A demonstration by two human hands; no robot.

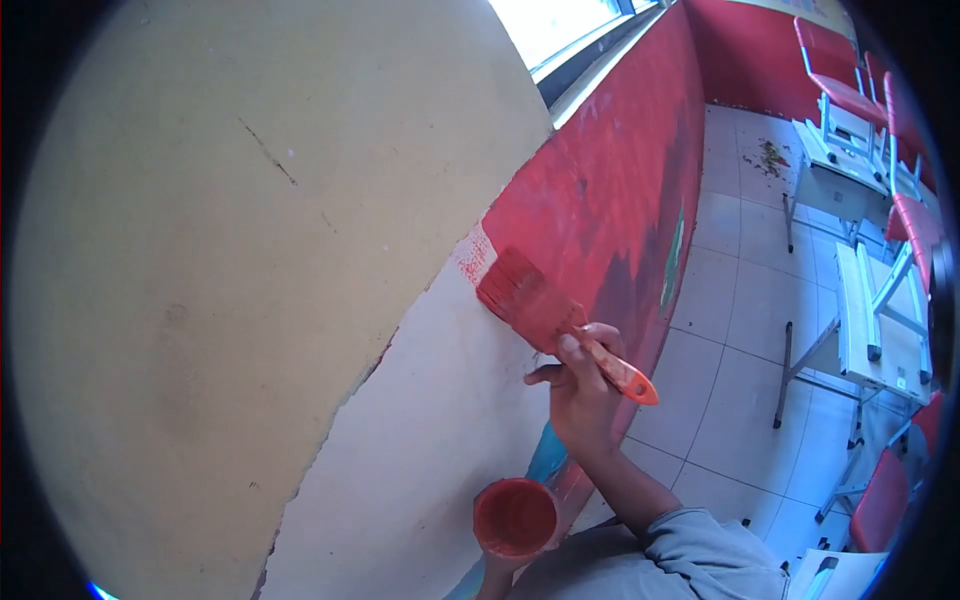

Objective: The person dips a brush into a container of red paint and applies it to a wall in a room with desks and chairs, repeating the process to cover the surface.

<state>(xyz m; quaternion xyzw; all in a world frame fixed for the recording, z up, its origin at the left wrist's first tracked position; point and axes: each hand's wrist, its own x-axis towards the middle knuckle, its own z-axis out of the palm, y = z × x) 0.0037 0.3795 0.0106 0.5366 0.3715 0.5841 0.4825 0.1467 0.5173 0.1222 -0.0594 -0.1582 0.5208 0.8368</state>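
Right hand (583, 392) clamped on orange handle of paintbrush (545, 312); red bristles touch wall (420, 420) at edge of red band (600, 190). Left hand mostly hidden, grip state cannot tell; red paint cup (514, 517) near, low. Judged: far stretch of lower wall already red, near cream stretch left unpainted. Desks (870, 330) at right.

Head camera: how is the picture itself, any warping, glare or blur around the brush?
Head view: strong fisheye, so the wall bulges and the corners go black; the window at top is blown out white; the brush and right hand are fairly sharp, evenly lit; the paint cup sits near the lower edge.
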